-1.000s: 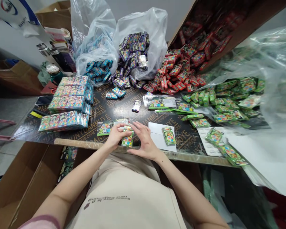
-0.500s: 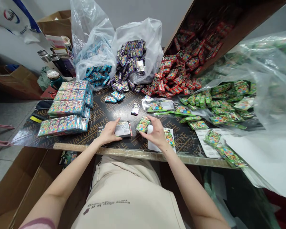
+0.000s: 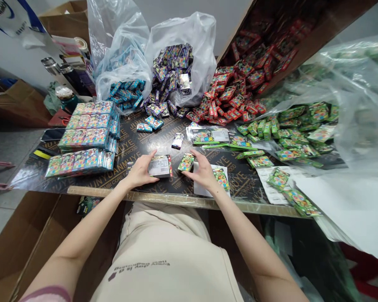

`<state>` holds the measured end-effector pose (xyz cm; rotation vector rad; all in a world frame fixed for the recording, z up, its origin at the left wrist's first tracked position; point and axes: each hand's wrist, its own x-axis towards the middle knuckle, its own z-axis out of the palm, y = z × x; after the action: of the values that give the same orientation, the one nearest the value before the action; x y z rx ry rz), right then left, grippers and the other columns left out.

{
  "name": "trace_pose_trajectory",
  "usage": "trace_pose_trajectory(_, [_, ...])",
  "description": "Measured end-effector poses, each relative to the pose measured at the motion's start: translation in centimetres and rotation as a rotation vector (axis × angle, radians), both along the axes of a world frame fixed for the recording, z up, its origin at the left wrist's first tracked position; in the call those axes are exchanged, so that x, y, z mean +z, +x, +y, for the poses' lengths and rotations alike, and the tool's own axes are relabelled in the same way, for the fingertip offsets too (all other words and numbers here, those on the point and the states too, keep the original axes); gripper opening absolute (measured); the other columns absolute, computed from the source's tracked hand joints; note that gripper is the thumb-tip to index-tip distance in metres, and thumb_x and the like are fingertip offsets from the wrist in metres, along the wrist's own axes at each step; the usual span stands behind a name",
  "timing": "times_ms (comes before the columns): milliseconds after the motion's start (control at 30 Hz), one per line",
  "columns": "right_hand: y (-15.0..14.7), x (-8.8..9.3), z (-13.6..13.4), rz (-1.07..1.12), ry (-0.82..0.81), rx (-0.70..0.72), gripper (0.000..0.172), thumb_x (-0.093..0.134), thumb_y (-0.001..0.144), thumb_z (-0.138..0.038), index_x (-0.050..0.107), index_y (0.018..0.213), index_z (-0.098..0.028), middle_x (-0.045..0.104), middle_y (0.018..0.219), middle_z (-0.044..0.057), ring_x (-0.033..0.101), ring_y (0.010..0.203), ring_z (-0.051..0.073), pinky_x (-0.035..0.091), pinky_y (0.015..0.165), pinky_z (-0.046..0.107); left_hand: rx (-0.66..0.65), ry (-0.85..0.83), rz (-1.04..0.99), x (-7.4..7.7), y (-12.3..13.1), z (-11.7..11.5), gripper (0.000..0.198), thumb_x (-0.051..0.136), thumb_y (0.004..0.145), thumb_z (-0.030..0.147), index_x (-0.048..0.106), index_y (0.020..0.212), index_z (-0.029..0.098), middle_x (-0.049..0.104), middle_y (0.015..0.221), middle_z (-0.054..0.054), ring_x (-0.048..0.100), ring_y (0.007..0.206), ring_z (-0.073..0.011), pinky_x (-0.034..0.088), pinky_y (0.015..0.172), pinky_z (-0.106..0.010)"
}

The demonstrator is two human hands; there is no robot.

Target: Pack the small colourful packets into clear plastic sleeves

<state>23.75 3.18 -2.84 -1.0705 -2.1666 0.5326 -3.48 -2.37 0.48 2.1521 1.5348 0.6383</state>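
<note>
My left hand [image 3: 138,172] grips a flat display card [image 3: 160,166] lying on the dark table [image 3: 138,144], its white barcode back facing up. My right hand [image 3: 204,171] pinches a small green candy packet [image 3: 186,162] just to the right of that card. Another green packet [image 3: 221,178] lies on a white sheet [image 3: 204,184] by my right wrist.
Stacked wrapped trays [image 3: 88,136] fill the left. Behind lie blue packets [image 3: 126,94], a clear bag of purple packets [image 3: 173,71], red packets [image 3: 233,94] spilling from a tilted carton, and green packets [image 3: 296,130] on the right. An open cardboard box [image 3: 25,247] sits below left.
A second ago both hands held the green packet at the table's front edge. The left hand has moved onto the display card; the right has carried the packet forward beside it.
</note>
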Motion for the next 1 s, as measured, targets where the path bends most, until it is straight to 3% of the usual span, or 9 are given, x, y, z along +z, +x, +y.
trace_pose_trajectory(67, [0.3, -0.4, 0.5, -0.060, -0.021, 0.022, 0.074, 0.073, 0.070, -0.052, 0.050, 0.133, -0.021, 0.058, 0.128, 0.015, 0.053, 0.116, 0.033, 0.040, 0.096, 0.050, 0.032, 0.000, 0.029, -0.2, -0.4, 0.0, 0.109, 0.080, 0.060, 0.029, 0.020, 0.150, 0.020, 0.054, 0.127, -0.014, 0.052, 0.114, -0.0315, 0.040, 0.099, -0.047])
trace_pose_trajectory(233, [-1.5, 1.0, -0.9, -0.118, 0.100, 0.159, 0.019, 0.060, 0.088, -0.041, 0.073, 0.094, -0.027, 0.071, 0.092, 0.006, 0.057, 0.093, 0.023, 0.035, 0.089, 0.044, 0.070, 0.006, 0.051, -1.0, -0.2, -0.4, 0.103, 0.081, 0.057, 0.033, 0.031, 0.146, 0.018, 0.053, 0.125, -0.013, 0.050, 0.114, -0.0317, 0.039, 0.100, -0.047])
trace_pose_trajectory(400, [-2.8, 2.2, -1.9, -0.104, 0.149, 0.250, 0.020, 0.058, 0.091, -0.036, 0.073, 0.082, -0.027, 0.073, 0.081, 0.001, 0.056, 0.085, 0.020, 0.031, 0.087, 0.041, 0.056, 0.031, 0.044, -1.4, 0.4, -0.8, 0.091, 0.081, 0.056, 0.033, 0.045, 0.138, 0.020, 0.053, 0.122, -0.012, 0.050, 0.113, -0.0304, 0.038, 0.102, -0.046])
trace_pose_trajectory(767, [-2.2, 3.7, -2.5, -0.106, 0.183, 0.300, 0.021, 0.052, 0.095, -0.031, 0.071, 0.087, -0.026, 0.075, 0.082, 0.000, 0.060, 0.084, 0.018, 0.029, 0.094, 0.044, 0.042, 0.067, -0.087, -1.7, 0.8, -1.4, 0.084, 0.079, 0.059, 0.034, 0.048, 0.136, 0.017, 0.053, 0.121, -0.012, 0.051, 0.112, -0.0287, 0.038, 0.103, -0.046])
trace_pose_trajectory(1000, [-2.3, 2.3, -3.3, 0.012, 0.186, 0.253, 0.018, 0.052, 0.094, -0.026, 0.070, 0.092, -0.025, 0.074, 0.086, 0.001, 0.061, 0.091, 0.018, 0.031, 0.094, 0.043, 0.103, 0.124, -0.114, -2.0, 0.7, -1.8, 0.084, 0.081, 0.056, 0.034, 0.050, 0.134, 0.020, 0.054, 0.118, -0.010, 0.052, 0.109, -0.0286, 0.041, 0.099, -0.046])
